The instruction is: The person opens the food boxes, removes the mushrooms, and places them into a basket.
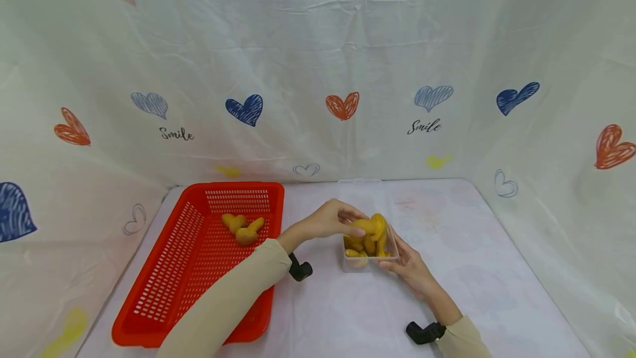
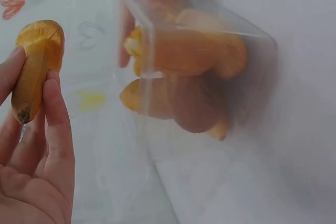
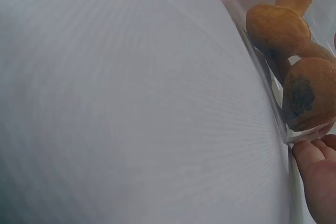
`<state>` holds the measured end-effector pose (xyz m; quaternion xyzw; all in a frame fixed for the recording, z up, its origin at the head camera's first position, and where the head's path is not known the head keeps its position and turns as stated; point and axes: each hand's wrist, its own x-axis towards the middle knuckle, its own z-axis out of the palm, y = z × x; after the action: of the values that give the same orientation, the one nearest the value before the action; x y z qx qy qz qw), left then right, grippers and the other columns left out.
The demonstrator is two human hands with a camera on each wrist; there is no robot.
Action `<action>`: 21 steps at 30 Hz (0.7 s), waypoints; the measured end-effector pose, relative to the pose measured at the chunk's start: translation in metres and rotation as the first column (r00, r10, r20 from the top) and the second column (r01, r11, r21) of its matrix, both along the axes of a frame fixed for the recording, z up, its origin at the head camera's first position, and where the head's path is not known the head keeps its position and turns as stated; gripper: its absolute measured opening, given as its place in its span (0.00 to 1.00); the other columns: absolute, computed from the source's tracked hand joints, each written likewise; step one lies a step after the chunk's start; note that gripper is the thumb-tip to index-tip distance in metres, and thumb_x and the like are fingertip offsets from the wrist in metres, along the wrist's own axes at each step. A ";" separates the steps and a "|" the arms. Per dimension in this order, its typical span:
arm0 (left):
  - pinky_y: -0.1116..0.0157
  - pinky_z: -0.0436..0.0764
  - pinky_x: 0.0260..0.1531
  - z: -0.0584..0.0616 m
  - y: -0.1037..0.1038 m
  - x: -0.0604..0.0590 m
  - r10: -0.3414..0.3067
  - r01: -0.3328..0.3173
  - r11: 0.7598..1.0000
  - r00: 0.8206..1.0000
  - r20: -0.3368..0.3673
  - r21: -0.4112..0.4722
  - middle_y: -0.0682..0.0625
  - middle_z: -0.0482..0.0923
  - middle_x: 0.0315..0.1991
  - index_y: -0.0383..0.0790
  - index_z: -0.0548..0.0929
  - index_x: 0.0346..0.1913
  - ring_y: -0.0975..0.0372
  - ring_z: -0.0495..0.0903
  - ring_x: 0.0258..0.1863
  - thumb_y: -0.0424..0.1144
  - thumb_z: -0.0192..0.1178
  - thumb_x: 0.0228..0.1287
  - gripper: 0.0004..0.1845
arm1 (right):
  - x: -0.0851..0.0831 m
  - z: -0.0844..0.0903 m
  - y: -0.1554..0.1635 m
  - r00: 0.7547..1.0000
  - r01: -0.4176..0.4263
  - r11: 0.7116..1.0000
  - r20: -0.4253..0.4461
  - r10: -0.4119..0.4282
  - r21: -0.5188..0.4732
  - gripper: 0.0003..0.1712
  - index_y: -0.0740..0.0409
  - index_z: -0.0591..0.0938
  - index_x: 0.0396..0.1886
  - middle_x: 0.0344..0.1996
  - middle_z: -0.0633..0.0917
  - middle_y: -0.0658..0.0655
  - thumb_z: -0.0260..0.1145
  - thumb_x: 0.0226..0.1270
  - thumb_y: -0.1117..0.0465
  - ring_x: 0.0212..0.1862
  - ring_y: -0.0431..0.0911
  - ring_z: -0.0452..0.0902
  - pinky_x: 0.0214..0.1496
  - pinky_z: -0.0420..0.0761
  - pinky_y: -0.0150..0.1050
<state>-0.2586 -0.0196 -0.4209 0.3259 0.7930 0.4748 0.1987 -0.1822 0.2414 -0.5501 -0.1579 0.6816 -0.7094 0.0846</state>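
Between thumb and fingers, my left hand [image 1: 325, 221] pinches a yellow-brown mushroom [image 2: 41, 59] by its stem. The hand is at the clear plastic box [image 1: 354, 266], over its left side in the head view. Several more mushrooms [image 3: 278, 29] lie piled inside the box, one with a dark patch on its cap. At the box's right side, my right hand [image 1: 411, 269] grips the wall, thumb near the front corner and fingers along the side. In the right wrist view only part of that right hand [image 3: 318, 178] shows, at the box's edge.
A red perforated basket [image 1: 196, 275] stands on the left, under my left forearm, with two mushrooms [image 1: 248, 232] towards its far end. A white cloth [image 1: 477, 258] covers the table. Behind hangs a white curtain [image 1: 298, 43] printed with hearts.
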 end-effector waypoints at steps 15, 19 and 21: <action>0.63 0.84 0.44 0.024 -0.053 0.006 0.145 -0.152 0.987 0.983 0.109 0.058 0.50 0.84 0.48 0.40 0.84 0.58 0.58 0.84 0.42 0.39 0.71 0.63 0.20 | 0.001 0.000 -0.002 0.999 0.016 1.000 0.031 -0.016 -0.004 0.55 0.52 0.44 0.82 0.80 0.41 0.56 0.68 0.66 0.72 0.77 0.56 0.35 0.66 0.63 0.27; 0.62 0.84 0.47 0.029 -0.073 0.009 0.188 -0.195 0.979 0.976 0.113 0.054 0.48 0.84 0.49 0.39 0.84 0.58 0.57 0.85 0.42 0.39 0.71 0.63 0.21 | 0.001 0.000 -0.001 0.999 0.021 1.000 0.029 -0.021 0.002 0.55 0.54 0.43 0.81 0.80 0.41 0.56 0.68 0.66 0.72 0.77 0.57 0.34 0.65 0.64 0.26; 0.61 0.84 0.47 0.031 -0.083 0.011 0.217 -0.224 0.974 0.970 0.114 0.047 0.47 0.84 0.50 0.38 0.84 0.58 0.57 0.85 0.42 0.39 0.71 0.62 0.21 | 0.002 -0.001 0.000 0.999 0.019 1.000 0.029 -0.019 -0.002 0.55 0.54 0.43 0.81 0.80 0.40 0.56 0.68 0.66 0.72 0.78 0.57 0.33 0.65 0.64 0.27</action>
<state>-0.2476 -0.1024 -0.3896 0.2156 0.7979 0.5343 0.1773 -0.1807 0.2411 -0.5506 -0.1411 0.6810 -0.7132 0.0877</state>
